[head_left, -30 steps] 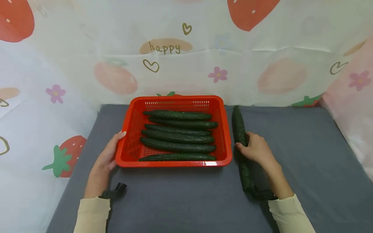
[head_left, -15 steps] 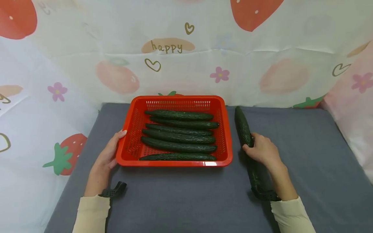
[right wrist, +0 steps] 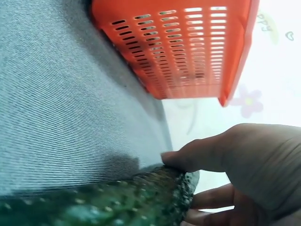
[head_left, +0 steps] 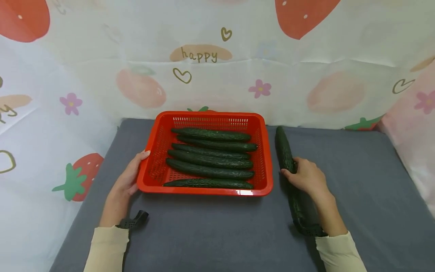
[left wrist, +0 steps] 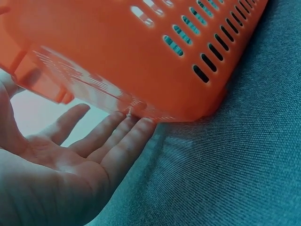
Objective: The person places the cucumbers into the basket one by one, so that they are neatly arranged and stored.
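Observation:
A red plastic basket [head_left: 204,190] with slotted walls holds several dark green cucumbers [head_left: 210,173] lying crosswise. My left hand [head_left: 130,175] holds the basket's left side, thumb over the rim. In the left wrist view, the fingertips [left wrist: 141,129] touch the lower part of its wall. To the right of the basket, a single long cucumber [head_left: 283,151] lies lengthwise on the grey cloth. My right hand [head_left: 307,177] grips it near its middle from the right. The thumb [right wrist: 188,155] lies on its near side in the right wrist view; the other fingers are partly hidden behind it.
Grey cloth [head_left: 210,234] covers the table. A white printed curtain [head_left: 210,87] hangs behind its back edge, with more printed cloth at the left and right. Black wrist mounts [head_left: 134,221] sit on both forearms.
My right hand has shifted slightly right with the single cucumber, then stayed nearly still. The left hand keeps its hold on the basket, and the head view has turned slightly.

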